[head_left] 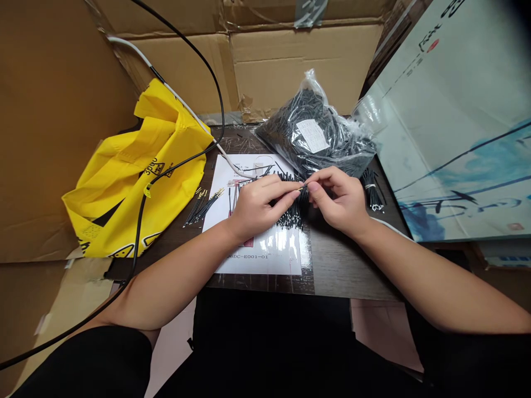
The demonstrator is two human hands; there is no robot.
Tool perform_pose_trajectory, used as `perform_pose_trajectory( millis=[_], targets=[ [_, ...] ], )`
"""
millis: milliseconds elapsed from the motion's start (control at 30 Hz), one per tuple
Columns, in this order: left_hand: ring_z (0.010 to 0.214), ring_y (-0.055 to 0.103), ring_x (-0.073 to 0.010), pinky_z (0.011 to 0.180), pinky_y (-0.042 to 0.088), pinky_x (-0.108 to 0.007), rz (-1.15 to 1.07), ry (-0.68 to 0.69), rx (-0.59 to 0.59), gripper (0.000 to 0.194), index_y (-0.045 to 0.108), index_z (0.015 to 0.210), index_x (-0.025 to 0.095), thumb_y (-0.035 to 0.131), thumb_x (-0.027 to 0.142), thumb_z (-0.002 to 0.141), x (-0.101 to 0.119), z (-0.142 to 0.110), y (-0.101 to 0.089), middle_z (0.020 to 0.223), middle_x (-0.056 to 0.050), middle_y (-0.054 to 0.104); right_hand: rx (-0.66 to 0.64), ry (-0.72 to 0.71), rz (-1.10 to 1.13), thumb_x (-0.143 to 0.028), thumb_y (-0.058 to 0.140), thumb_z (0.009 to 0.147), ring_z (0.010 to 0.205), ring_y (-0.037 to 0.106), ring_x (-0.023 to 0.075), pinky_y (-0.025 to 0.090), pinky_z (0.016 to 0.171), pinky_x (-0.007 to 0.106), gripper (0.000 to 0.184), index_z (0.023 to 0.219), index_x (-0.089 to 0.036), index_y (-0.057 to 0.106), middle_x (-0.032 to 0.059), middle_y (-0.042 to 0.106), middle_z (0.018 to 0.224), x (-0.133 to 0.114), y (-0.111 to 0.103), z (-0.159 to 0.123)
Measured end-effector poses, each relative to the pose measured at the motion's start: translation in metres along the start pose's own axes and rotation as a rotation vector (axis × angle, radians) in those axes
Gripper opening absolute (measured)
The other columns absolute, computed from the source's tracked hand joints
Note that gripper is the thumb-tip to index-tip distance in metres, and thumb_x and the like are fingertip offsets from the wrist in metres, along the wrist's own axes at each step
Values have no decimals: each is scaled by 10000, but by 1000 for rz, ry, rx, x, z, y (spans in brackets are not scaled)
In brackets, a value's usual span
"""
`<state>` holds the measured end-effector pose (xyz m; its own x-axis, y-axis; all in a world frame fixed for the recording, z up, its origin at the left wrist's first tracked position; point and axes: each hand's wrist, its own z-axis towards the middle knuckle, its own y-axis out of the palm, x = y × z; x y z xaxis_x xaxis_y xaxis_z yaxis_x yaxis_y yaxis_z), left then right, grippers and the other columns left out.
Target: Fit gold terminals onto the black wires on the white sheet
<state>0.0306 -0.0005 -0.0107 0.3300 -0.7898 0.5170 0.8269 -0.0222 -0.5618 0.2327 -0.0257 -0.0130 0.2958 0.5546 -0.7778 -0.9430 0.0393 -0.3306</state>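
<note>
Two hands [261, 205] [338, 200] pinch thin black wire [301, 188].

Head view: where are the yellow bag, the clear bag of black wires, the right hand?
Yellow bag [120, 188], head view, its middle.
Clear bag of black wires [284, 132], head view, its left side.
Right hand [338, 202], head view, its back.

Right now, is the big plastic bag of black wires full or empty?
Full: the clear bag bulges with black wires, packed in a thick mass below its gathered top.
</note>
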Motion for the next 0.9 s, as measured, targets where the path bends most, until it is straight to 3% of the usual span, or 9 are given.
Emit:
perform_pose_trajectory(
  millis=[300,667,900],
  targets=[
    [678,553,-61,642,440,-192,5,33,-11,207,739,1072,209,634,262,902,-2,-2,1,744,-6,648,-17,46,78,-238,609,931,567,584,83,473,571,248,36,938,-203,615,-33,607,663,0,-1,-1],
    [706,600,-66,671,464,-200,66,-22,-30,195,743,1050,216,620,289,916,-1,-3,1,791,-11,704,9,-44,-65,-197,649,894,600,570,73,478,601,241,40,930,-191,634,-23,626,710,-3,0,0],
    [712,611,-69,695,481,-208,45,-32,-25,197,730,1058,202,614,276,917,1,-1,0,805,-9,717,23,74,84,-252,611,935,531,560,72,461,540,239,46,938,-207,621,-46,588,636,-2,2,-1]
  ],
)
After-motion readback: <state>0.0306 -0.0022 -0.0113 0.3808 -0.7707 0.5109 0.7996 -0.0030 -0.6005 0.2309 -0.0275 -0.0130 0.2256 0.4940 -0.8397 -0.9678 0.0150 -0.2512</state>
